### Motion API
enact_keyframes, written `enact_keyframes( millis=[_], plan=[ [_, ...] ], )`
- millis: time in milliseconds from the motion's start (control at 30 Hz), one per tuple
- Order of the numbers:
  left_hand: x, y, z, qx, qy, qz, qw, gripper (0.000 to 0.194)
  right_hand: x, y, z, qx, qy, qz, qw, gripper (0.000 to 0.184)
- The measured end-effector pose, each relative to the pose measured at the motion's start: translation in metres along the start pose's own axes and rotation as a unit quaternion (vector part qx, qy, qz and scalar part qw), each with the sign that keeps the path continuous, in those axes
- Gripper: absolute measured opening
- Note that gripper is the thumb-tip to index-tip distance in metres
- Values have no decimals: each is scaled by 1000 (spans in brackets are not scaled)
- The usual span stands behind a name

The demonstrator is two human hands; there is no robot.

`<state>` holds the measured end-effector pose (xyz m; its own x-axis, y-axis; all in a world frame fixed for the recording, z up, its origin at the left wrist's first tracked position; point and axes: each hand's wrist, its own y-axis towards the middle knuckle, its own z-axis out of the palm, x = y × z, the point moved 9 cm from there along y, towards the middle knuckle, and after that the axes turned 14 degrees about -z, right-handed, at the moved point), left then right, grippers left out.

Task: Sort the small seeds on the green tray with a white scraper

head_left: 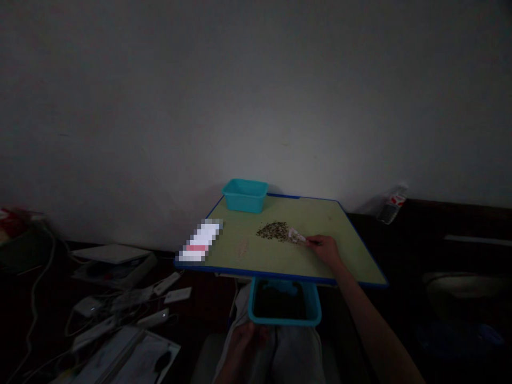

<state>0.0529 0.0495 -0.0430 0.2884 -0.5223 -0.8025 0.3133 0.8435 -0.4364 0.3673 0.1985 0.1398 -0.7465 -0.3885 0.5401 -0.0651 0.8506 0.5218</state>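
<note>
On a small green table with a blue rim (344,266), my right hand (325,248) is closed on a small pale card (296,235) whose tip touches a pile of dark seeds (273,230). A small pale heap of grains (242,246) lies left of the pile. My left hand (245,341) rests low on my lap, below the table's front edge, beside a teal basket (285,319) held under that edge; its fingers are dim and hard to read.
A second teal tub (245,194) stands at the table's back left corner. A blurred white and red packet (199,241) lies at the left edge. Cables and white devices (120,309) litter the floor on the left. A plastic bottle (391,205) leans at the right wall.
</note>
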Motion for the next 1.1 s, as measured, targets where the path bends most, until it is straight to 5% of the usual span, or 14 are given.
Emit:
enact_keyframes(
  millis=[367,1100],
  plan=[
    [11,8,-3,38,-36,-2,999,52,6,0,-1,-7,17,-14,1000,16],
    [8,6,-3,27,-21,14,999,51,6,2,6,15,24,-22,999,19]
  ],
)
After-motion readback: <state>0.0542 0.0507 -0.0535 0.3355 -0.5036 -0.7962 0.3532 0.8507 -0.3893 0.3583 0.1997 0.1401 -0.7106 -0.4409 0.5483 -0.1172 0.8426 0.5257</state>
